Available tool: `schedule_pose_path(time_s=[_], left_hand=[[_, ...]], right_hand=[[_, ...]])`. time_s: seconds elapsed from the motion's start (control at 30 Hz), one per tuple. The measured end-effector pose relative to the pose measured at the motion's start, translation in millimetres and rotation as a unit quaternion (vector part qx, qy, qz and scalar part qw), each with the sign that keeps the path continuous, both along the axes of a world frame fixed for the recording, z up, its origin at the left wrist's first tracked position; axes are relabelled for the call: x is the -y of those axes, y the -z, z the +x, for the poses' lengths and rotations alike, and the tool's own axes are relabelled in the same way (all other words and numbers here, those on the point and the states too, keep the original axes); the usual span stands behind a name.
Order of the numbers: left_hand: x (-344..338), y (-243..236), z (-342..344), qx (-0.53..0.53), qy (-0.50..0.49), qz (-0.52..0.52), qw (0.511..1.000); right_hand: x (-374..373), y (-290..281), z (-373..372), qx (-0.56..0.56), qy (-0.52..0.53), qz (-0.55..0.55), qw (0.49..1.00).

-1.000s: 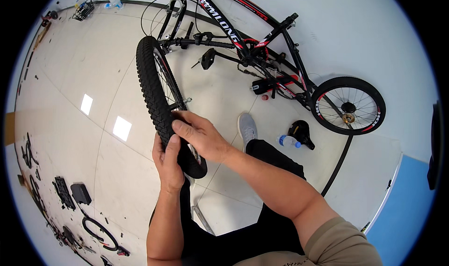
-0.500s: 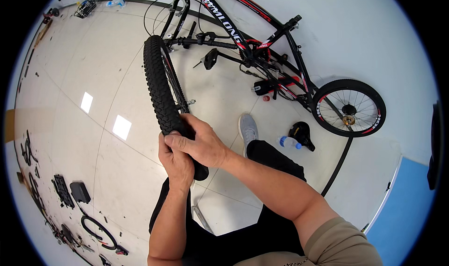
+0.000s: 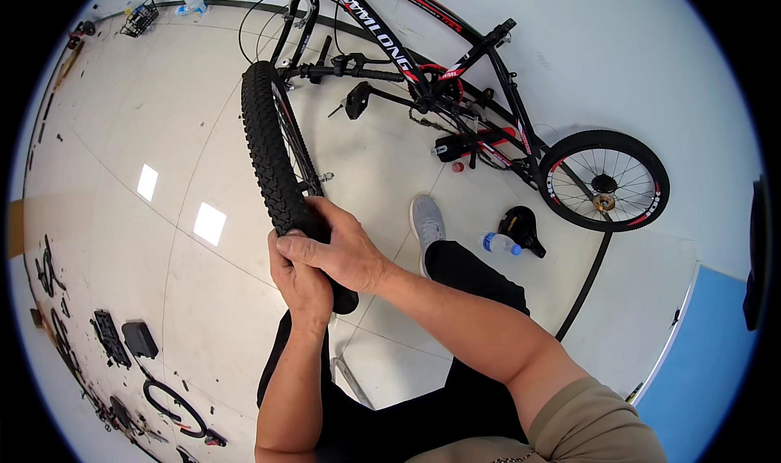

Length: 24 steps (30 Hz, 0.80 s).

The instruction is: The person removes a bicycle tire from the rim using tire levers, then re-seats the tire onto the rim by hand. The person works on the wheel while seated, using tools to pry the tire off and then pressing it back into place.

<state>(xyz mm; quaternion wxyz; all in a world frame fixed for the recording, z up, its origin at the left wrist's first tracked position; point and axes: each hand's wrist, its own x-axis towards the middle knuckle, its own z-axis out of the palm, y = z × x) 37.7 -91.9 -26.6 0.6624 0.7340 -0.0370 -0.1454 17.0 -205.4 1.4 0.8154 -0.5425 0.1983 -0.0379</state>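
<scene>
A black knobby-treaded bicycle wheel [image 3: 266, 141] stands upright in front of me, its spokes and axle showing on the right side. My left hand [image 3: 301, 282] is closed round the near part of the tyre from the left. From the right, my right hand [image 3: 346, 247] wraps over the same stretch, and its thumb lies across my left hand. Both hands touch each other there. What the fingertips do on the tyre's underside is hidden. Beyond the wheel, a black and red bicycle frame [image 3: 382, 36] leans by the wall without a front wheel in its fork.
A second bicycle wheel [image 3: 606, 133] rests against the wall at right. Near my grey shoe [image 3: 429, 221] lie a black saddle [image 3: 518, 229] and a clear water bottle [image 3: 498, 244]. Black tool cases [image 3: 139, 339], a U-shaped bar [image 3: 175, 386] and small parts lie at left.
The view has shifted slightly, so everything sits a little further left and higher. Both hands keep their hold on the wheel, with little other visible change.
</scene>
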Motion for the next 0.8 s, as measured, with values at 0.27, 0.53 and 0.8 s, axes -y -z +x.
schedule_pose_path(time_s=[0.27, 0.53, 0.8], left_hand=[[5, -4, 7, 0.019, -0.029, 0.012, 0.999], [-1, -8, 14, 0.049, -0.014, 0.027, 0.998], [2, -6, 12, 0.038, -0.031, -0.005, 0.999]], right_hand=[[-4, 11, 5, 0.000, -0.017, 0.063, 0.998], [-6, 8, 9, 0.017, -0.031, 0.071, 0.997], [-9, 4, 8, -0.016, -0.032, 0.057, 0.998]])
